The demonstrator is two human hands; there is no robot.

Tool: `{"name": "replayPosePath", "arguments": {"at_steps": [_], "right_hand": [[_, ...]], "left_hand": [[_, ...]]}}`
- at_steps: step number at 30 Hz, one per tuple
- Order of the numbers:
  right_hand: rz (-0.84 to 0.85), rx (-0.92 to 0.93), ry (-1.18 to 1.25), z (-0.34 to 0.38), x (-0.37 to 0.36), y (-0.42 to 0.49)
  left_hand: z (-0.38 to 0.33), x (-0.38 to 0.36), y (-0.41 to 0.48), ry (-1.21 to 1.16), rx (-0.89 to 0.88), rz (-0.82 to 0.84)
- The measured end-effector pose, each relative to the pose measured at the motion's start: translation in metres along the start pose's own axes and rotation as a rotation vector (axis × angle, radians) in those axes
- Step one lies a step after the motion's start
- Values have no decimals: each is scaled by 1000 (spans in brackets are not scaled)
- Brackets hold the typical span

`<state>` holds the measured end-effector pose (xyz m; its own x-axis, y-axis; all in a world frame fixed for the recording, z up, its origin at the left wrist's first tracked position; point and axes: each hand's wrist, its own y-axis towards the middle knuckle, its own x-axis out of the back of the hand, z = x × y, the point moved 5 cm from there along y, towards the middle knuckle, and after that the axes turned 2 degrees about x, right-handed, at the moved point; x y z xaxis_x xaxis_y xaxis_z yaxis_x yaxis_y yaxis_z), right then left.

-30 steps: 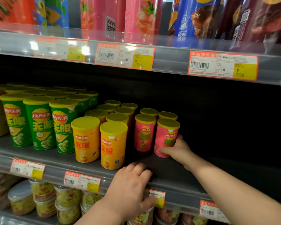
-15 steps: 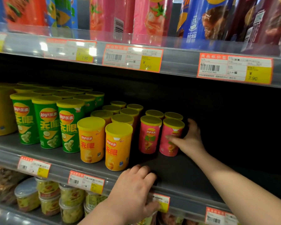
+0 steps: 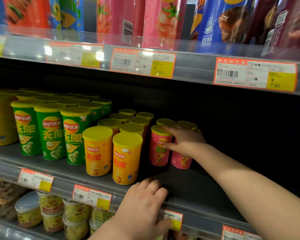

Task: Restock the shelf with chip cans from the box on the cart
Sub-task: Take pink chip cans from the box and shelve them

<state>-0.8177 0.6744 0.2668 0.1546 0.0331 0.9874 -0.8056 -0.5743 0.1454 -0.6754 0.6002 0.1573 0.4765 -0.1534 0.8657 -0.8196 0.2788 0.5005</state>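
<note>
**Pink cans at mid-shelf**

I am watching two pink chip cans [image 3: 158, 153] standing side by side on the shelf [image 3: 197, 187] at centre frame, just right of the orange cans [image 3: 126, 158]. The right hand [image 3: 185, 141] is lying over them, fingers spread, and I cannot tell if it is gripping. The left hand [image 3: 142, 205] is clasping the shelf edge [image 3: 62, 183], with its thumb on a price tag [image 3: 174, 220].

Right hand [image 3: 184, 141] on pink cans [image 3: 158, 156], left hand [image 3: 142, 205] gripping shelf edge [image 3: 62, 180]
</note>
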Motion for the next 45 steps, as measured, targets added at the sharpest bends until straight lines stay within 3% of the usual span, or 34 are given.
{"name": "replayPosePath", "arguments": {"at_steps": [31, 39, 45], "right_hand": [[-41, -21, 27, -7, -2, 26], [-85, -89, 11, -11, -1, -17], [-70, -116, -48, -5, -12, -70]], "left_hand": [[-3, 1, 1, -29, 5, 96], [-2, 9, -1, -8, 3, 101], [-7, 19, -1, -25, 33, 209]]}}
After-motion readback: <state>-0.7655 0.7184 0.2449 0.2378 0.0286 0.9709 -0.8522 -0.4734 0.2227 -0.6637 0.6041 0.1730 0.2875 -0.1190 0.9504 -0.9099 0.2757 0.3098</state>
